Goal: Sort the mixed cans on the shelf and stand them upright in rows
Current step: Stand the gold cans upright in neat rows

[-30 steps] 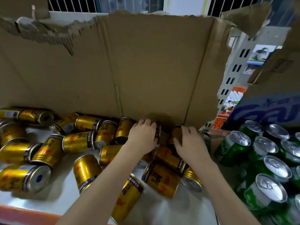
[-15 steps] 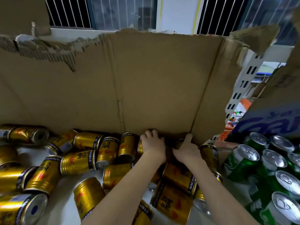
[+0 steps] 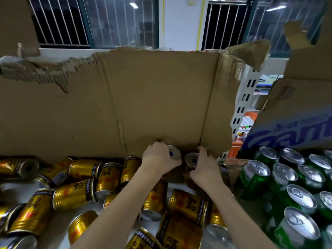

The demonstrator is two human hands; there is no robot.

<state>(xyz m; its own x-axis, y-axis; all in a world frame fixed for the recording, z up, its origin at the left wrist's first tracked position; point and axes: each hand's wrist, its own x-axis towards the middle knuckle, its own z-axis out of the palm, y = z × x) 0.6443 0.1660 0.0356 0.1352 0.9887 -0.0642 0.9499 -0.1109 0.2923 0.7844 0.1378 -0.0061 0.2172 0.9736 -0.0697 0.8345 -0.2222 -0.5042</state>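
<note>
Both hands are each gripping one upright gold can: left hand (image 3: 158, 159) holding one can (image 3: 173, 155), right hand (image 3: 206, 170) another (image 3: 191, 159), against the cardboard wall (image 3: 143, 105); roughly twenty gold cans (image 3: 75, 193) are lying scattered on the shelf (image 3: 16, 191).

Light here comes from overhead tubes, two of them mirrored as pale streaks in the dark window panes (image 3: 115, 24), so it is night outside. The room is moderately bright but warm and yellowish. The cardboard sheet (image 3: 152, 105) below the window is evenly lit; a deep shadow pools along its foot. Sharp glare sits on the silver tops of the green cans (image 3: 298, 196) right of the cardboard, softer gleams on the gold cans (image 3: 75, 193) below it. Straight lines bow toward the edges, and cans at the lower corners smear out of focus.
</note>
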